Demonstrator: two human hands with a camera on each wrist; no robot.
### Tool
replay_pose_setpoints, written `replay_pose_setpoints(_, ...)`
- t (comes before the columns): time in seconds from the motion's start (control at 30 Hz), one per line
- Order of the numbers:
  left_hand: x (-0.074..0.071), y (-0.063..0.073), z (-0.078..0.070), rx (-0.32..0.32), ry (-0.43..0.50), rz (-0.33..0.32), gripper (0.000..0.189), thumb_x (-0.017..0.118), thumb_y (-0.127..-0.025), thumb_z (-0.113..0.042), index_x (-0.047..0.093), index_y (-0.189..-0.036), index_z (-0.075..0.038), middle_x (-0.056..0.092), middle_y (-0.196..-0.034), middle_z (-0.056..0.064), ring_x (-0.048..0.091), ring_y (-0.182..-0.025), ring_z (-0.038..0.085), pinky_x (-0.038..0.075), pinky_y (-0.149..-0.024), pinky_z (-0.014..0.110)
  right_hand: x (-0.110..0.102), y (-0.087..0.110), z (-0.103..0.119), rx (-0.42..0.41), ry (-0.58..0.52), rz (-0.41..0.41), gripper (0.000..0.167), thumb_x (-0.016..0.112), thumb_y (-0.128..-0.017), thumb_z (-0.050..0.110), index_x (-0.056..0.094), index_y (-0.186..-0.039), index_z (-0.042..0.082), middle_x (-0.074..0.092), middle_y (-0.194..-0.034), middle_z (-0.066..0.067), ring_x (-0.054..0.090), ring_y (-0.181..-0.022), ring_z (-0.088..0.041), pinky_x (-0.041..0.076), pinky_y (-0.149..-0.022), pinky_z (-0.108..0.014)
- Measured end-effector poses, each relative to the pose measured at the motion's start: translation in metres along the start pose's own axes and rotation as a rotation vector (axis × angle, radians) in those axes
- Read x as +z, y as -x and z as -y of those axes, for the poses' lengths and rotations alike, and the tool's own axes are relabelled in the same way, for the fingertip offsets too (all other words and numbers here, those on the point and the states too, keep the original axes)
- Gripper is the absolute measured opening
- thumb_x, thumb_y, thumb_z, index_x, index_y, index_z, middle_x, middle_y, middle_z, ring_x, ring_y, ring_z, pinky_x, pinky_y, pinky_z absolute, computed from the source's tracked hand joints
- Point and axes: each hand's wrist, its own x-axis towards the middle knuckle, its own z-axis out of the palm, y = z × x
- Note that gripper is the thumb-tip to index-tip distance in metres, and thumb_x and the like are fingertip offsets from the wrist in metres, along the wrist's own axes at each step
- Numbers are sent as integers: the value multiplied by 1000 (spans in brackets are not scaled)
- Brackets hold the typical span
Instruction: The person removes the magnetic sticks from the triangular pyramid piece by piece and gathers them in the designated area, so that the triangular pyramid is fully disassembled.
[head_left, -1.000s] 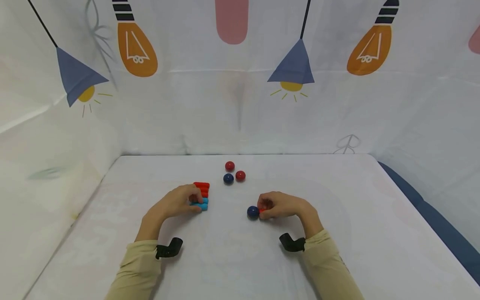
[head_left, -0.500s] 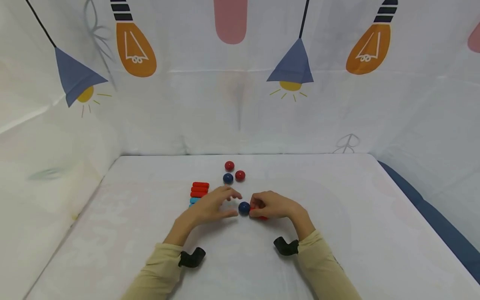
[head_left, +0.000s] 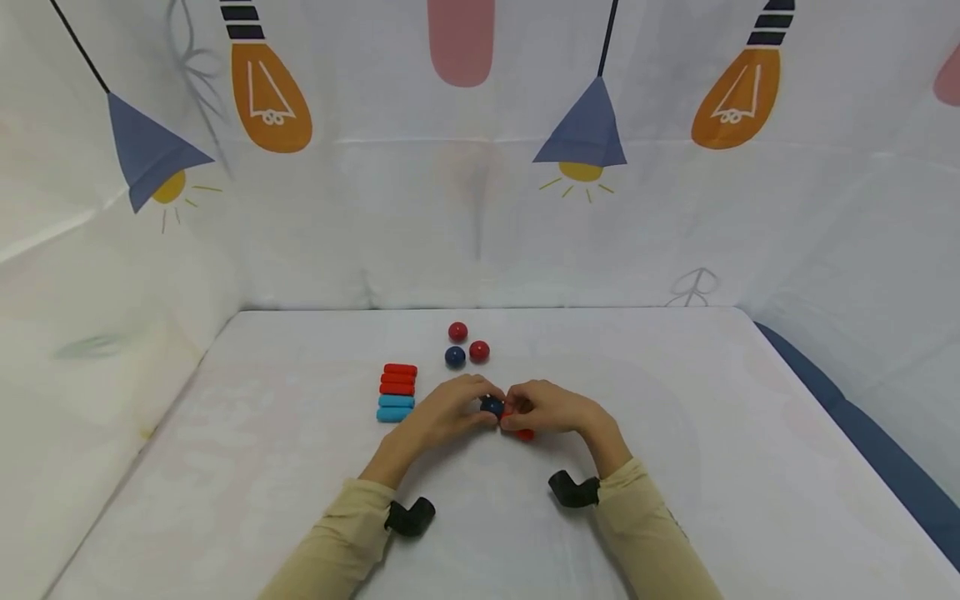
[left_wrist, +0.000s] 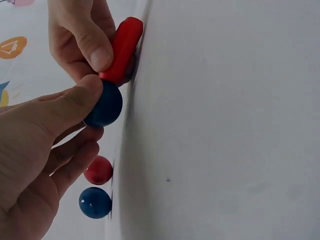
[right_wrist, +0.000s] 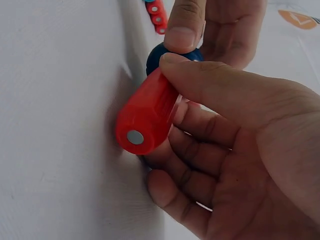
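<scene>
Between the thumb and fingers of my left hand [head_left: 453, 404] is a dark blue ball [left_wrist: 107, 106], close over the white table. My right hand [head_left: 551, 407] pinches a red magnetic rod [right_wrist: 145, 117] with a silver disc in its near end. In the left wrist view the rod's other end meets the ball. The right thumb [right_wrist: 200, 77] lies along the rod, and the left thumb presses the ball right beside it. Both hands almost touch at the fingertips in the head view.
Several red rods [head_left: 398, 379] and two light blue rods [head_left: 395, 408] lie in a stacked row left of my hands. Beyond the hands sit two red balls [head_left: 479, 351] and another dark blue ball [head_left: 454, 357]. A printed white curtain [head_left: 480, 233] hangs behind the table.
My left hand has left the light blue rods, moved right and taken hold of the blue ball. My right hand has shifted slightly left with the red rod.
</scene>
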Motion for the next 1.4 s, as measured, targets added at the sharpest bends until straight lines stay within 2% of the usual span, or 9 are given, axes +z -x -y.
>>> replay_pose_setpoints(0.27,3,-13,-2,55,8,15,31,65,-89,-22,63,-119,-15,65,-110,-3,57,-104,11,47,-95,31,-6,6,-8,28,-96,45,20,65,-88,30,63,-83,10,59,-68,2,49,-64,-9,38,-61,-23)
replay_pose_setpoints(0.43,4,-21,-5,36,54,69,33,63,-91,-22,61,-122,-15,65,-115,-3,56,-107,11,46,-97,31,-9,11,-11,68,-167,69,22,66,-88,27,62,-82,6,57,-68,1,50,-64,-12,40,-61,-24)
replay_pose_setpoints(0.53,5,-26,-5,70,45,77,32,62,-91,-22,61,-123,-13,65,-116,-1,56,-108,12,46,-97,32,-11,13,-11,83,-183,79,21,66,-87,25,62,-81,6,57,-68,2,51,-65,-13,42,-62,-25)
replay_pose_setpoints(0.63,1,-31,-4,62,18,1,32,63,-91,-21,61,-122,-12,64,-116,1,56,-109,14,46,-97,31,-12,15,-11,86,-191,118,17,66,-86,23,63,-83,7,60,-66,0,54,-65,-13,42,-65,-25)
replay_pose_setpoints(0.8,-18,-47,2,-30,-57,-242,33,71,-84,-18,63,-115,-12,64,-113,3,59,-103,17,51,-90,31,-11,17,-11,86,-198,164,14,68,-85,23,64,-86,9,64,-65,-2,56,-64,-14,42,-67,-25)
replay_pose_setpoints(0.9,-28,-62,4,-23,-137,-290,31,72,-83,-16,64,-113,-11,64,-111,5,60,-100,18,52,-87,32,-11,18,-10,94,-199,166,13,67,-85,21,63,-85,9,64,-64,-1,56,-63,-14,42,-67,-25)
replay_pose_setpoints(1.03,-30,-80,7,-11,-218,-248,31,72,-84,-15,64,-113,-13,64,-111,3,62,-99,19,51,-88,33,-11,21,-9,101,-195,164,11,66,-85,18,61,-85,8,63,-63,-2,54,-63,-14,40,-66,-24)
replay_pose_setpoints(1.13,-24,-89,11,-39,-253,-204,30,71,-84,-15,64,-113,-14,66,-111,2,64,-98,20,51,-87,34,-10,21,-8,106,-191,156,10,65,-84,17,60,-85,8,62,-63,-2,52,-64,-14,39,-65,-24)
replay_pose_setpoints(1.4,-10,-93,17,-88,-270,-137,32,70,-84,-8,63,-115,-13,65,-115,5,61,-106,26,44,-99,42,-6,23,-8,136,-167,139,10,65,-83,18,59,-85,10,62,-62,-2,50,-64,-12,37,-63,-22)
